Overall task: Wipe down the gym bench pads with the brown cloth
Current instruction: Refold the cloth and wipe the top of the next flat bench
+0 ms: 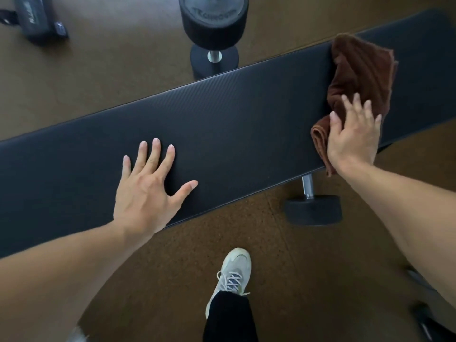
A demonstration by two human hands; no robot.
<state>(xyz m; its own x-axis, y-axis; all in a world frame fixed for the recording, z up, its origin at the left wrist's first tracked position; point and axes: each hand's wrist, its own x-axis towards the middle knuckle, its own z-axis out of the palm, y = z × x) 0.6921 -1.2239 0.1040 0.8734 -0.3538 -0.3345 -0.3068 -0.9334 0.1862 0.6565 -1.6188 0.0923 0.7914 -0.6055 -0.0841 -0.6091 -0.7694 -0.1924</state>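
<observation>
1. Left hand [145, 191] planted flat, fingers spread, on the black bench pad [246, 114], gripping nothing.
2. Right hand [352, 139] presses the brown cloth [357, 77] onto the pad's right stretch (fingers look straight, though blurred).
3. Cloth bunches across the pad, one corner overhanging the near edge.
4. Dumbbell [312, 208] below.

The pad [234, 124] is black with a fine woven texture, like carbon fibre. The cloth [360, 77] is dark brown with thin ribbed lines. The floor [98, 77] is brown with small light speckles. The dumbbell [214, 23] is black with a silver handle, and its end carries pale raised letters. The shoe [233, 272] is off-white with grey-blue laces. The trouser leg [229, 317] is black. The bag [37, 18] is dark grey with pale lettering.
</observation>
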